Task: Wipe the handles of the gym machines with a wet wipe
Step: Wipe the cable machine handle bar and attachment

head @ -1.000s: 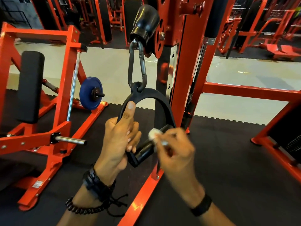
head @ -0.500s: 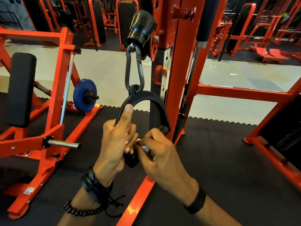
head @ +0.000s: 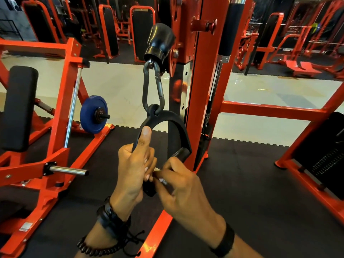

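Now the left hand (head: 135,164) grips the stirrup handle (head: 168,123) by its strap, while the right hand (head: 183,190) pinches the wet wipe (head: 161,180) against the grip bar (head: 179,154), whose long axis rises rightward.

A second ago the right hand (head: 183,190) held the wet wipe (head: 162,180) at the far end of the handle (head: 181,155). It has since slid along the bar and now sits against the left hand (head: 135,164), with the wipe almost hidden.
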